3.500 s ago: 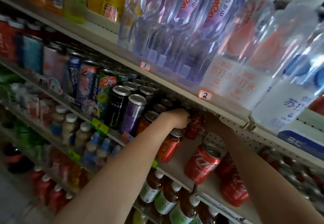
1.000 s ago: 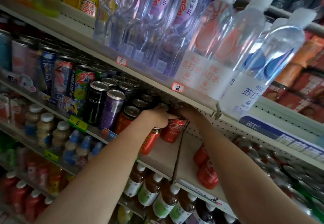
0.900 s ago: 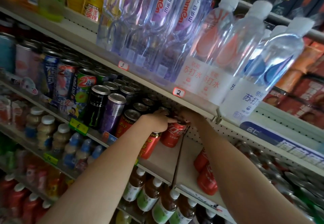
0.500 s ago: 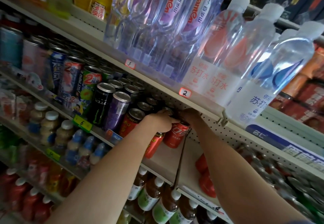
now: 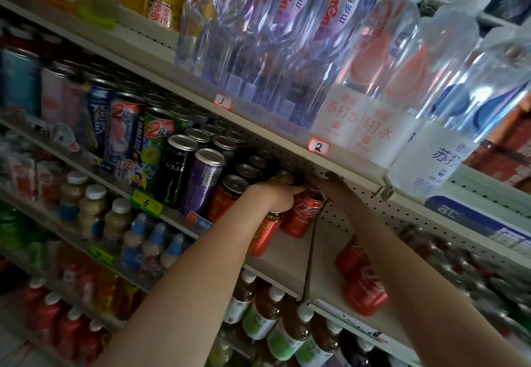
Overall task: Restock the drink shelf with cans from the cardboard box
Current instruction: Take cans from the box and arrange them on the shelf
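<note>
Both arms reach up under the shelf [image 5: 290,260] at about 12 o'clock. The left hand [image 5: 273,197] is curled over the top of a red and yellow can [image 5: 264,234], clamped on it. The right hand [image 5: 330,187] sits at the top of a red cola can [image 5: 301,217] just beside it at 3 o'clock; whether its fingers grip I cannot tell. More red cans [image 5: 363,286] stand at 4 o'clock.
</note>
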`<state>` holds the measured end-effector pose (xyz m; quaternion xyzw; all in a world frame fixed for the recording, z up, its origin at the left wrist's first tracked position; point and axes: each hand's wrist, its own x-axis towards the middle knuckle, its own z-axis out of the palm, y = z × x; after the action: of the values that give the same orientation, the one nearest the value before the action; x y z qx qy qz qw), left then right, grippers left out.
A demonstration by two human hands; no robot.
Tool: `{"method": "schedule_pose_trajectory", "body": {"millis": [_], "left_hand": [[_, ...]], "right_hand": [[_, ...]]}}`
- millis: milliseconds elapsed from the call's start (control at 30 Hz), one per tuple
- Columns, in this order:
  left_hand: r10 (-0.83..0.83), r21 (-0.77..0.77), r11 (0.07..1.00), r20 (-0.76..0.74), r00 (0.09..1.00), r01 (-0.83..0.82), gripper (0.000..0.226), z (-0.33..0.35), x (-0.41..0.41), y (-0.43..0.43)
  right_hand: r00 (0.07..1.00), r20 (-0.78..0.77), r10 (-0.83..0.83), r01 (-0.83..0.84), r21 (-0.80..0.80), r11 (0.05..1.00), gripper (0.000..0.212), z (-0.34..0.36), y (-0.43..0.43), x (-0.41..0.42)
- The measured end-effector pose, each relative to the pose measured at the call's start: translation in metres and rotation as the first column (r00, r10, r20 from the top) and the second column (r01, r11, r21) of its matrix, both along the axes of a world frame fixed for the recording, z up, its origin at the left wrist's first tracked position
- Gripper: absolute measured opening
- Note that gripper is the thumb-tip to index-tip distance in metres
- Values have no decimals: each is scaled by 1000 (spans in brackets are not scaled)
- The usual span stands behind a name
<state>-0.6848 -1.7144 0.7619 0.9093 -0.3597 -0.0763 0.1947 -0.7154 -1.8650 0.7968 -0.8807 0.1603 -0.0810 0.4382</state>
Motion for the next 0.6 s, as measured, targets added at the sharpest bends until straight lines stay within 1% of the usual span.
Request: {"method": "schedule_pose_trajectory", "body": {"millis": [33,67,100,133,167,200,267,300,367,467,600], "left_hand": [[4,0,1000,-1,1000,-4,53,1,2,0],[8,-7,1000,5,1000,-8,53,0,2,-2],[21,-3,1000,6,1000,-21,53,-2,4,-4],[40,16,999,4,999,-40,54,-3,5,-4],[43,23,999,1,999,-43,54,-4,5,-6],[50,20,999,2,999,-50,54,-4,3,-6],[55,14,998,-9,998,-55,54,-4,3,-6],[47,11,999,-10,999,-47,54,-3,2,-5],[32,8,999,-4,999,-32,55,-3,1,-5],[19,-7,1000,-45,999,-20,58,-3,2,-3],[4,-16,1000,-58,998,-5,56,-2,1,-2]], "right_hand": [[999,27,22,-23,46,999,36,1,-2,-8],[998,24,64,-66,59,996,23,-1,-2,-18],[992,4,128,-128,55,990,20,-3,0,-24],[982,-45,184,-183,27,983,22,-6,-1,-26],[977,-80,197,-198,1,980,25,-14,-5,-26],[979,-112,170,-178,-63,982,27,-19,-6,-27],[990,-105,97,-112,-146,983,27,-29,-6,-29],[995,-76,69,-80,-160,984,28,-34,-9,-28],[998,-40,40,-47,-186,981,37,-40,-11,-28],[997,-61,-42,26,-248,968,46,-44,-10,-24],[992,-30,-119,99,-380,920,47,-51,-8,-17]]}}
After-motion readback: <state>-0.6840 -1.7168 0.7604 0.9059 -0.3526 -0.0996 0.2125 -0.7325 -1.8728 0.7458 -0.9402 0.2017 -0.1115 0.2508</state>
